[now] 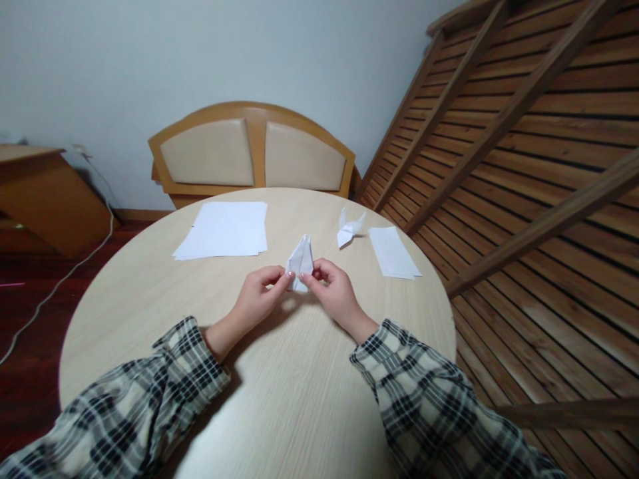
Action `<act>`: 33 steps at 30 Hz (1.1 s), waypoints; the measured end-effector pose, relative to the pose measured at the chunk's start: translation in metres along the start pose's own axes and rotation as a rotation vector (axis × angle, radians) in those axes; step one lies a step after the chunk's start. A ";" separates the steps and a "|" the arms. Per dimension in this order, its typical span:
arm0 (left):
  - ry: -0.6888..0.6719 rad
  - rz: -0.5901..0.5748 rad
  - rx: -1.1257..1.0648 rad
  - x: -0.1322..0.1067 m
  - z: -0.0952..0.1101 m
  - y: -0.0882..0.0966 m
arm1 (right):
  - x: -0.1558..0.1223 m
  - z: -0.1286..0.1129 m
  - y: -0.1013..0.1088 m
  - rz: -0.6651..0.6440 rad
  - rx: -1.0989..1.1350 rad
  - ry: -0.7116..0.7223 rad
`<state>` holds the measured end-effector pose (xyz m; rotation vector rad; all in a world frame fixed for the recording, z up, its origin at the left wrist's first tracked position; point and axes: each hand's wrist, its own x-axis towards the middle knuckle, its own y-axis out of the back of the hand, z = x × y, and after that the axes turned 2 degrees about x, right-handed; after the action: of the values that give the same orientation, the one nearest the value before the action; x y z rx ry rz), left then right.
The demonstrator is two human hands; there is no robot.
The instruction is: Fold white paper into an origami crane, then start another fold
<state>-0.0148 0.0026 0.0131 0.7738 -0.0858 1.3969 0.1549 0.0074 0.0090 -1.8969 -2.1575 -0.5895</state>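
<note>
A small piece of folded white paper [301, 255] is held upright just above the table, its narrow point facing away from me. My left hand [259, 293] pinches its lower left edge between thumb and fingers. On the lower right edge, my right hand [337, 293] grips it the same way, with the thumb on the near face. Both thumbs rest close together near the bottom of the paper. Beyond my right hand stands a finished-looking folded paper figure [348, 230] with two raised points.
The round light wood table [279, 392] carries a stack of white sheets [227, 226] at the back left and narrower paper strips [394, 251] at the right. Behind it is a padded wooden headboard [257, 153]. A slatted wooden frame [524, 166] leans along the right side.
</note>
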 end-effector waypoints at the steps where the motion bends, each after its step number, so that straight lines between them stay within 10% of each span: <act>1: 0.039 -0.012 -0.044 0.000 0.000 -0.001 | 0.000 0.002 -0.001 -0.011 0.047 -0.037; 33: 0.313 -0.352 -0.394 -0.001 0.004 -0.006 | 0.002 0.008 -0.002 -0.098 0.415 -0.286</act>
<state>-0.0085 -0.0006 0.0130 0.2229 0.0194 1.1015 0.1534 0.0126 0.0025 -1.7350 -2.3223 0.1258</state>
